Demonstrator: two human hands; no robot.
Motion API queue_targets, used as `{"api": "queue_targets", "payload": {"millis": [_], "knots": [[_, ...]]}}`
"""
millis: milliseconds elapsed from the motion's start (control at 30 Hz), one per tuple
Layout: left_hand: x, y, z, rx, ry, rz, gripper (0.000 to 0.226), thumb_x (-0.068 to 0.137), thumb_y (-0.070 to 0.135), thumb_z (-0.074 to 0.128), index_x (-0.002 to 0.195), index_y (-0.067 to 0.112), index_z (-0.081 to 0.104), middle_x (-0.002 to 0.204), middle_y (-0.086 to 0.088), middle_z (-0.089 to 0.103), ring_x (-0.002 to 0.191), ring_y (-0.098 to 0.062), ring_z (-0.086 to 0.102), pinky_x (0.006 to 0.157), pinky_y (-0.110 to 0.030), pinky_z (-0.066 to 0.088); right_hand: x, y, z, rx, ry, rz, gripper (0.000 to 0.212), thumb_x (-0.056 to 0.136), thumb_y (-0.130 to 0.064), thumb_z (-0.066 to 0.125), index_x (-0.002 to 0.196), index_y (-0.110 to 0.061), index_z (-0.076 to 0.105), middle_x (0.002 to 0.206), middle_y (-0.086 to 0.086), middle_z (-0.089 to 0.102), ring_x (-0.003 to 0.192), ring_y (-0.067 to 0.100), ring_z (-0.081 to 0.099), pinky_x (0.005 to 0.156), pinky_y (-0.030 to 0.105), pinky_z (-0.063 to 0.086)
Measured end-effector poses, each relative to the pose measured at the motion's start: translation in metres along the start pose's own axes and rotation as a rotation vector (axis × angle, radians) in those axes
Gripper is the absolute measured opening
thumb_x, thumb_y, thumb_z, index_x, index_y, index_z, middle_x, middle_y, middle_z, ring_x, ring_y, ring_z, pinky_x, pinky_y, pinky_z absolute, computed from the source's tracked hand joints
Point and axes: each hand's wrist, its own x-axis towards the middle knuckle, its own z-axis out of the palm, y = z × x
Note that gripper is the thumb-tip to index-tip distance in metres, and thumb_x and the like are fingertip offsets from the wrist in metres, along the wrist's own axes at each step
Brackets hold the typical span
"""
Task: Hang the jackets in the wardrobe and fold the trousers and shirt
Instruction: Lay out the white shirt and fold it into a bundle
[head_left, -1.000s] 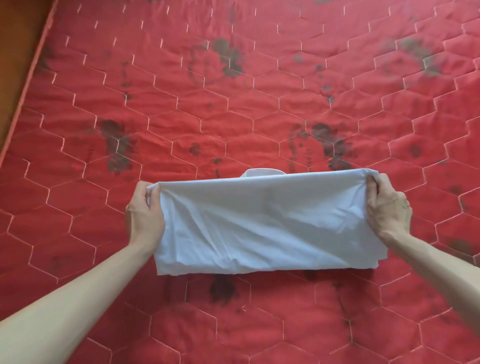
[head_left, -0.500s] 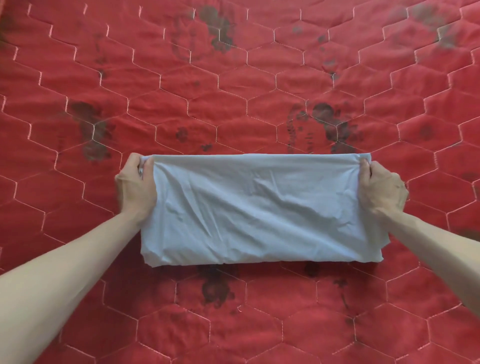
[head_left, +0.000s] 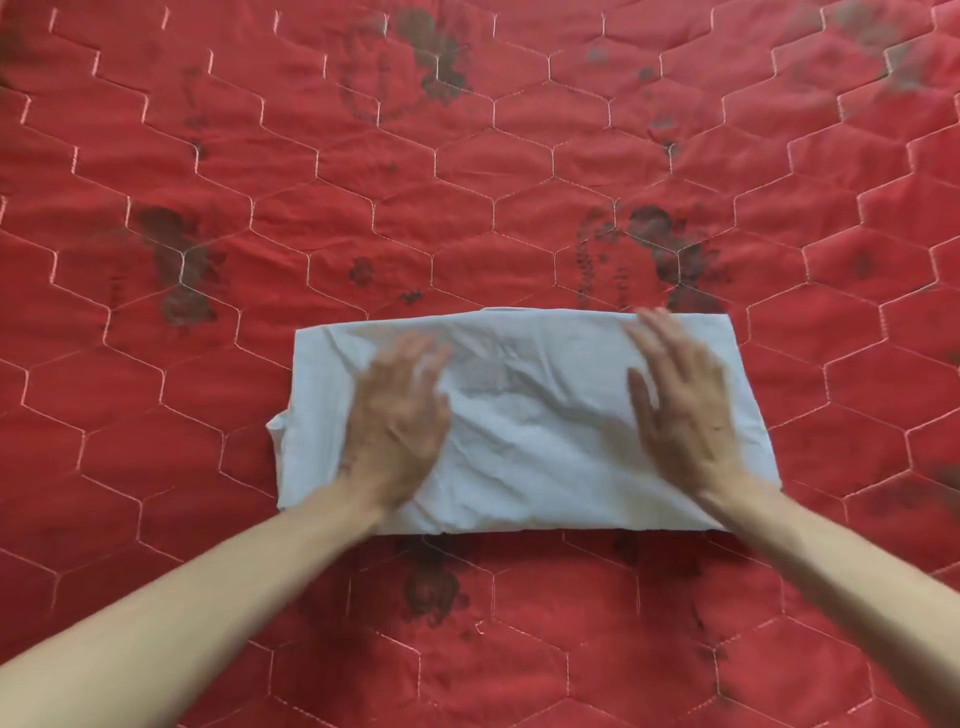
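Left hand (head_left: 397, 421) and right hand (head_left: 685, 410) lay flat, fingers straight and spread, blurred, on folded pale-blue cotton shirt (head_left: 530, 415), red hexagon-quilted bedcover (head_left: 467, 182) beyond fingertips

Shirts: there was one folded pale shirt (head_left: 540, 426), lying near the front edge of the quilt.
Hands: two, left hand (head_left: 397, 421) and right hand (head_left: 685, 405).
Quilts: one red quilt (head_left: 208, 415).
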Motion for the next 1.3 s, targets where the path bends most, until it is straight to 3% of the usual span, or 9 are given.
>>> {"api": "queue_targets", "payload": {"millis": [67, 133, 233, 367, 600, 767, 900, 1133, 1300], "knots": [[-0.009, 0.031, 0.022, 0.058, -0.123, 0.162, 0.053, 0.104, 0.029, 0.043, 0.151, 0.006, 0.051, 0.16, -0.018, 0.043, 0.151, -0.037, 0.037, 0.122, -0.054, 0.03, -0.013, -0.029, 0.018, -0.036, -0.137, -0.103, 0.052, 0.108, -0.032, 0.042, 0.155, -0.012, 0.048, 0.165, 0.01, 0.039, 0.154, 0.029, 0.035, 0.122, 0.047, 0.029], [-0.011, 0.053, 0.041, 0.104, -0.215, 0.172, 0.059, 0.103, 0.036, 0.042, 0.154, 0.007, 0.047, 0.167, -0.016, 0.031, 0.157, -0.034, 0.025, 0.125, -0.055, 0.026, -0.023, -0.05, 0.034, -0.07, -0.247, -0.121, 0.058, 0.108, -0.044, 0.037, 0.161, -0.019, 0.037, 0.17, 0.005, 0.03, 0.158, 0.026, 0.026, 0.126, 0.05, 0.026], [-0.001, 0.056, 0.059, 0.204, -0.329, 0.136, 0.074, 0.101, 0.052, 0.037, 0.162, 0.01, 0.033, 0.173, -0.01, 0.015, 0.161, -0.03, 0.009, 0.126, -0.057, 0.017, -0.024, -0.05, 0.047, -0.079, -0.358, 0.022, 0.066, 0.106, -0.056, 0.028, 0.164, -0.026, 0.025, 0.173, -0.001, 0.017, 0.161, 0.023, 0.011, 0.129, 0.05, 0.016], [0.006, 0.029, 0.071, 0.233, -0.317, 0.094, 0.083, 0.1, 0.067, 0.032, 0.167, 0.02, 0.017, 0.175, -0.004, 0.005, 0.162, -0.025, -0.001, 0.127, -0.059, 0.008, -0.024, -0.012, 0.045, -0.159, -0.414, 0.139, 0.069, 0.104, -0.059, 0.023, 0.166, -0.029, 0.021, 0.175, -0.002, 0.011, 0.162, 0.021, 0.007, 0.128, 0.051, 0.014], [0.006, 0.012, 0.069, 0.219, -0.265, 0.036, 0.083, 0.101, 0.063, 0.035, 0.167, 0.018, 0.012, 0.175, -0.003, -0.001, 0.161, -0.025, -0.005, 0.128, -0.058, 0.008, -0.021, 0.01, 0.029, -0.196, -0.446, 0.295, 0.073, 0.103, -0.063, 0.013, 0.168, -0.03, 0.011, 0.176, -0.004, 0.0, 0.162, 0.019, -0.005, 0.13, 0.051, 0.003], [0.026, 0.024, 0.068, 0.144, -0.222, 0.034, 0.082, 0.101, 0.053, 0.034, 0.164, 0.004, 0.017, 0.173, -0.013, 0.009, 0.161, -0.025, 0.005, 0.131, -0.047, 0.01, 0.012, -0.046, 0.051, -0.126, -0.333, 0.05, 0.064, 0.108, -0.049, 0.025, 0.166, -0.021, 0.023, 0.174, 0.001, 0.014, 0.161, 0.02, 0.01, 0.129, 0.047, 0.008], [0.033, 0.031, 0.075, 0.184, -0.238, 0.009, 0.078, 0.097, 0.04, 0.037, 0.163, 0.002, 0.019, 0.172, -0.014, 0.011, 0.161, -0.025, 0.006, 0.13, -0.045, 0.013, 0.028, -0.068, 0.073, -0.12, -0.361, 0.113, 0.063, 0.108, -0.046, 0.021, 0.165, -0.021, 0.023, 0.173, -0.002, 0.015, 0.161, 0.017, 0.007, 0.13, 0.046, 0.009], [0.041, 0.014, 0.078, 0.127, -0.222, 0.036, 0.083, 0.099, 0.056, 0.036, 0.165, 0.008, 0.019, 0.173, -0.009, 0.014, 0.161, -0.021, 0.004, 0.13, -0.046, 0.011, 0.028, -0.052, 0.08, -0.09, -0.351, 0.097, 0.065, 0.108, -0.048, 0.02, 0.167, -0.021, 0.018, 0.175, -0.003, 0.008, 0.161, 0.012, 0.001, 0.131, 0.041, 0.007], [0.032, -0.021, 0.063, 0.146, -0.225, -0.042, 0.081, 0.102, 0.06, 0.03, 0.167, 0.017, 0.008, 0.175, -0.002, 0.002, 0.161, -0.017, -0.004, 0.131, -0.043, 0.005, 0.019, -0.015, 0.063, -0.115, -0.28, 0.285, 0.068, 0.107, -0.051, 0.021, 0.168, -0.022, 0.015, 0.175, -0.005, 0.008, 0.162, 0.015, 0.005, 0.13, 0.042, 0.008]]}}
